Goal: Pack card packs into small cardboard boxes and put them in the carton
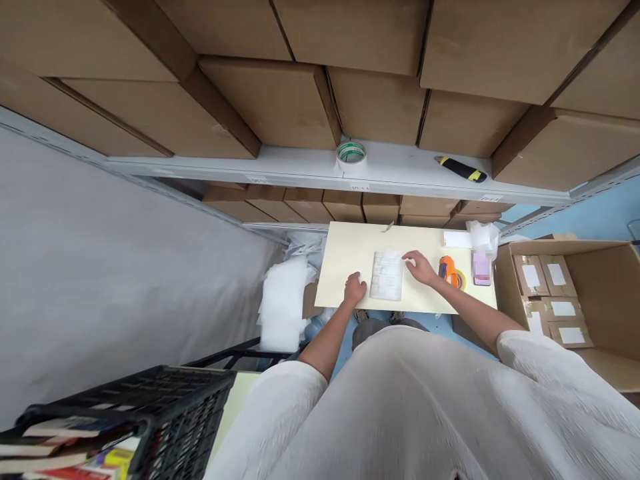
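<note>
Cream board (350, 250) (roomy far edge): sheet (387, 275) between left hand (355, 289), right hand (420, 268).

A paper sheet (387, 275) is laid on a pale board (350, 253), with a tape dispenser (449, 271) set to its right. Beyond the board, a tape roll (351, 154) and a utility knife (460, 169) are placed on a metal shelf (300, 163); an open carton (600, 293) is positioned to the right.

I'm counting one left hand (355, 289) and one right hand (420, 267) working at twelve o'clock, one orange tape dispenser (447, 270) just beside them, one tape roll (351, 154) and one utility knife (461, 169) further out at twelve o'clock, and one black crate (150, 413) at seven o'clock.
</note>
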The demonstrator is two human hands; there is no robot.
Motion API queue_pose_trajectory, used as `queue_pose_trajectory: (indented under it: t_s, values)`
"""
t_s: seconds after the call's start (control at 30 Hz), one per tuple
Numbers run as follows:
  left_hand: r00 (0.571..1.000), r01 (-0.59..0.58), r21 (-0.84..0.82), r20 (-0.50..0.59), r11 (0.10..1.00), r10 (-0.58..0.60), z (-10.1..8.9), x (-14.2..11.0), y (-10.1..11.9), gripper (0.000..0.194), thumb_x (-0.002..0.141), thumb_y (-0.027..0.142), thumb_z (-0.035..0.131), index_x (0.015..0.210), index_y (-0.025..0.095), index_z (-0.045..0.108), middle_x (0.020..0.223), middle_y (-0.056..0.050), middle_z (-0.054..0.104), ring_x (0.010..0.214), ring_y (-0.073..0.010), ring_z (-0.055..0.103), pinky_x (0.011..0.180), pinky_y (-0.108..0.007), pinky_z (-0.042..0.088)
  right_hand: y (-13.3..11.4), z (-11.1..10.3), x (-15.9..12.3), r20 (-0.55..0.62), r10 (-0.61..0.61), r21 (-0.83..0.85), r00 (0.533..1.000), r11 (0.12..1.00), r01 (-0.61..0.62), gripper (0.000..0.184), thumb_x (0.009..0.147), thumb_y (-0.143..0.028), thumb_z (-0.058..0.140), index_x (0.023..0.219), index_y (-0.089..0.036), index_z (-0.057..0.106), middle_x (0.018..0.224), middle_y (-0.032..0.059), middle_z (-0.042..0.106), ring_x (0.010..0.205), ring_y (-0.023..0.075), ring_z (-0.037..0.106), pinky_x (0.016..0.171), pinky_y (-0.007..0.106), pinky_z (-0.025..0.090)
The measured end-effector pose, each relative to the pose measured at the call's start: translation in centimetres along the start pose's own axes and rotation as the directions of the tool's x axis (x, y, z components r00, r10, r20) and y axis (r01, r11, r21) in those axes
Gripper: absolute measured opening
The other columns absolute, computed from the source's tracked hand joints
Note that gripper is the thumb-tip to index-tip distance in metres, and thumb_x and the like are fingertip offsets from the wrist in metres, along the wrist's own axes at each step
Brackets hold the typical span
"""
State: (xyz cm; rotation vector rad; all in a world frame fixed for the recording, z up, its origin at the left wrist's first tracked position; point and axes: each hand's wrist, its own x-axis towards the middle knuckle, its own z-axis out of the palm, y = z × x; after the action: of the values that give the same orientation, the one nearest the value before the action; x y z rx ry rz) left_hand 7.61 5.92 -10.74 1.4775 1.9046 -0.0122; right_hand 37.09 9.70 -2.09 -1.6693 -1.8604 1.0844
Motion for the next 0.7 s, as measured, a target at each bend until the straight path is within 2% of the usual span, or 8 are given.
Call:
queue_pose_trajectory:
  t_s: [0.03,0.1,0.2,0.3,0.43,0.53,0.63,0.7]
  values:
    - [1.0,0.027,-0.009,-0.008,1.0,-0.027,-0.2,0.3,-0.3,0.059,0.099,0.023,0.054,0.157,0.014,0.054,0.162,-0.019,0.059,0.149,-0.0308,0.058,0.125,-0.041,0.045,0.7,1.8,-0.5,0.022,0.129,0.039,0.991,0.991,-0.129,0.029,0.095,-0.016,0.055,0.117,-0.022,0.072,0.128,0.0129,0.073,0.115,0.027,0.069,0.112,0.044,0.051]
    - [0.996,0.085,-0.03,-0.018,0.996,-0.085,-0.4,1.0,-0.8,0.063,0.098,0.026,0.057,0.16,0.014,0.051,0.163,-0.02,0.058,0.149,-0.0325,0.058,0.123,-0.041,0.046,1.8,4.5,-1.3,0.062,0.343,0.082,0.937,0.934,-0.348,0.028,0.092,-0.015,0.058,0.117,-0.02,0.071,0.129,0.0141,0.072,0.111,0.0261,0.071,0.106,0.04,0.055]
    - [0.988,0.155,-0.074,-0.005,0.985,-0.155,-0.5,2.1,-1.2,0.068,0.097,0.03,0.061,0.162,0.015,0.048,0.16,-0.02,0.061,0.146,-0.0329,0.062,0.117,-0.041,0.05,2.8,7.0,-2.2,0.082,0.503,0.077,0.86,0.857,-0.509,0.03,0.091,-0.016,0.062,0.12,-0.02,0.069,0.13,0.0131,0.072,0.113,0.0261,0.072,0.102,0.037,0.056]
    - [0.978,0.206,-0.099,0.041,0.974,-0.203,-0.2,3.1,-1.0,0.064,0.094,0.033,0.066,0.156,0.022,0.053,0.146,-0.015,0.072,0.14,-0.0339,0.066,0.11,-0.045,0.054,3.1,8.2,-2.8,0.072,0.581,0.089,0.811,0.806,-0.585,0.034,0.092,-0.02,0.063,0.125,-0.021,0.065,0.125,0.0104,0.073,0.113,0.0254,0.072,0.099,0.035,0.058]
    - [0.976,0.213,-0.076,0.058,0.974,-0.209,0.0,3.8,-0.7,0.033,0.094,0.034,0.067,0.125,0.026,0.069,0.132,-0.013,0.077,0.132,-0.0362,0.069,0.1,-0.046,0.056,3.1,9.0,-3.1,0.059,0.673,0.163,0.738,0.723,-0.672,0.04,0.089,-0.023,0.067,0.13,-0.021,0.064,0.113,0.0081,0.075,0.104,0.0244,0.074,0.092,0.033,0.059]
    - [0.989,0.137,-0.078,0.058,0.988,-0.133,-0.1,3.9,-0.8,0.015,0.097,0.034,0.061,0.106,0.025,0.07,0.116,-0.01,0.078,0.115,-0.0311,0.073,0.09,-0.039,0.055,2.9,9.5,-2.9,0.035,0.707,0.215,0.707,0.685,-0.696,0.039,0.087,-0.026,0.071,0.125,-0.02,0.066,0.113,0.0098,0.076,0.101,0.0245,0.075,0.086,0.032,0.059]
    - [0.995,0.058,-0.118,0.088,0.991,-0.048,-0.4,4.0,-1.2,0.012,0.099,0.032,0.058,0.096,0.024,0.066,0.1,-0.005,0.075,0.1,-0.0239,0.073,0.083,-0.032,0.052,2.6,10.1,-2.5,0.003,0.731,0.234,0.682,0.663,-0.711,0.03,0.086,-0.032,0.075,0.112,-0.021,0.067,0.109,0.0107,0.077,0.099,0.025,0.075,0.079,0.03,0.059]
    - [0.994,0.05,-0.142,0.106,0.989,-0.035,-0.7,4.1,-1.3,0.011,0.098,0.031,0.059,0.091,0.024,0.064,0.097,-0.004,0.074,0.097,-0.0221,0.072,0.081,-0.029,0.051,2.4,10.5,-2.1,-0.027,0.742,0.202,0.67,0.66,-0.723,0.027,0.084,-0.038,0.079,0.101,-0.022,0.067,0.1,0.0094,0.076,0.094,0.0258,0.075,0.072,0.03,0.057]
